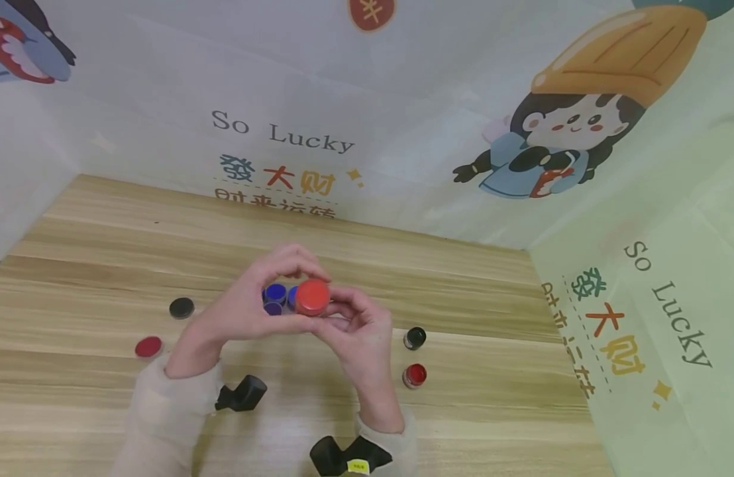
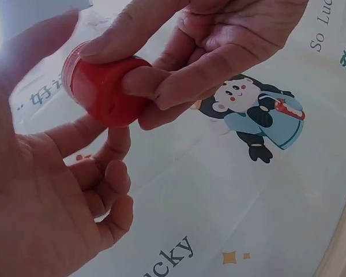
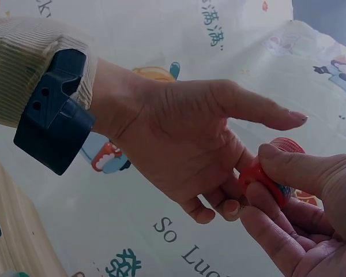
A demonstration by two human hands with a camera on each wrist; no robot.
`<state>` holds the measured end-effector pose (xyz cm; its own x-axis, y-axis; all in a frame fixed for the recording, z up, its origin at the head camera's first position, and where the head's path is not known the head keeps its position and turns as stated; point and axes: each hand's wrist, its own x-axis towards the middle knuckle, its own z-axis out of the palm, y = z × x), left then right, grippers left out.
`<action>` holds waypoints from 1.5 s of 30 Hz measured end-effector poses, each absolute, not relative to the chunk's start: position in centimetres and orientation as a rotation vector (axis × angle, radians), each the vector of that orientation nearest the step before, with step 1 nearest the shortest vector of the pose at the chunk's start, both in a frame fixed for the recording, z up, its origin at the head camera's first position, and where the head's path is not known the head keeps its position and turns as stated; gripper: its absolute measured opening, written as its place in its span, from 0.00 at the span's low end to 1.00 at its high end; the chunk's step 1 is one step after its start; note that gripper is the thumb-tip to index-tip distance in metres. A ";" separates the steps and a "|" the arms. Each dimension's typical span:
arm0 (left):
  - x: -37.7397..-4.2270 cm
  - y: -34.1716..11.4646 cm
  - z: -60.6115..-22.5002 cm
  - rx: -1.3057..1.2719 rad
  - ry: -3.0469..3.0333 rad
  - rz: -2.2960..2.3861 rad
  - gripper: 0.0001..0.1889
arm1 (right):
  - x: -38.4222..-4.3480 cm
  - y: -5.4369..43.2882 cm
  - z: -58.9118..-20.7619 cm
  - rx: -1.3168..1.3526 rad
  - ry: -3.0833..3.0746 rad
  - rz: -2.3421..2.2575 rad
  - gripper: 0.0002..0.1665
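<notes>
A small red paint jar [image 1: 312, 296] is held up above the table, its round red top facing the head camera. My right hand [image 1: 366, 331] pinches the jar's body between thumb and fingers. Around the jar curves my left hand [image 1: 238, 308], thumb and index finger spread in a wide C. In the right wrist view the left thumb [image 3: 277, 118] stands apart from the jar [image 3: 262, 179], while the other left fingers reach behind it. A ridged rim shows at the jar's end in the left wrist view, beside the left palm [image 2: 40, 196].
Blue-topped pots [image 1: 275, 293] stand behind my left hand, partly hidden. A black lid [image 1: 181, 307] and a dark red lid [image 1: 148, 346] lie to the left. Right of my hands are a black paint pot [image 1: 415, 338] and a red paint pot [image 1: 415, 375]. Printed cloth [image 1: 403, 165] walls the table.
</notes>
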<state>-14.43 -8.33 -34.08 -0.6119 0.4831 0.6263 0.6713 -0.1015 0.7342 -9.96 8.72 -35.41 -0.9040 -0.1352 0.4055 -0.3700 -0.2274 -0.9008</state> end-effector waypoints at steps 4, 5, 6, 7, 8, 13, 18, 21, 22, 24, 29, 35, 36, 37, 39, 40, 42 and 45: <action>-14.5 -8.5 -34.2 -1.378 -1.923 -1.857 0.16 | -10.0 8.7 -35.3 0.594 -1.866 2.253 0.23; -14.5 -8.5 -34.2 -1.375 -1.918 -1.870 0.16 | -10.0 8.7 -35.3 0.595 -1.871 2.248 0.23; -14.5 -8.5 -34.2 -1.361 -1.925 -1.874 0.15 | -10.0 8.7 -35.4 0.599 -1.872 2.247 0.23; -14.5 -8.5 -34.1 -1.338 -1.938 -1.878 0.15 | -10.0 8.7 -35.4 0.606 -1.868 2.251 0.23; -14.5 -8.5 -34.1 -1.318 -1.952 -1.874 0.15 | -10.0 8.8 -35.4 0.613 -1.866 2.252 0.24; -14.6 -8.4 -34.1 -1.299 -1.991 -1.818 0.16 | -10.1 8.7 -35.6 0.634 -1.850 2.252 0.28; -14.5 -8.4 -34.2 -1.371 -1.914 -1.857 0.16 | -10.1 8.7 -35.7 0.643 -1.846 2.244 0.35; -14.3 -8.4 -34.1 -1.308 -1.955 -1.852 0.16 | -10.0 8.7 -35.6 0.631 -1.857 2.246 0.28; -14.3 -8.4 -34.0 -1.283 -1.980 -1.831 0.16 | -10.0 8.7 -35.6 0.629 -1.857 2.249 0.28; -14.3 -8.3 -34.0 -1.260 -2.023 -1.784 0.18 | -9.9 8.7 -35.7 0.623 -1.856 2.258 0.29; -14.3 -8.5 -34.2 -1.350 -1.967 -1.799 0.18 | -10.0 8.7 -35.7 0.646 -1.840 2.254 0.35; -14.3 -8.5 -34.3 -1.268 -1.987 -1.811 0.15 | -9.8 8.7 -35.4 0.635 -1.842 2.263 0.22; -14.2 -8.5 -34.3 -1.252 -2.009 -1.783 0.16 | -9.8 8.7 -35.4 0.630 -1.844 2.264 0.22; -14.3 -8.4 -34.3 -1.248 -2.024 -1.761 0.17 | -9.8 8.7 -35.4 0.625 -1.847 2.263 0.22; -14.3 -8.4 -34.2 -1.275 -2.019 -1.741 0.18 | -9.8 8.7 -35.5 0.625 -1.843 2.272 0.24; -14.3 -8.4 -34.2 -1.299 -2.002 -1.749 0.18 | -9.9 8.7 -35.5 0.630 -1.841 2.274 0.26; -14.4 -8.4 -34.2 -1.350 -1.952 -1.785 0.18 | -9.9 8.8 -35.6 0.637 -1.842 2.272 0.28; -14.4 -8.7 -34.2 -1.356 -1.911 -1.839 0.15 | -10.0 8.8 -35.6 0.643 -1.850 2.268 0.26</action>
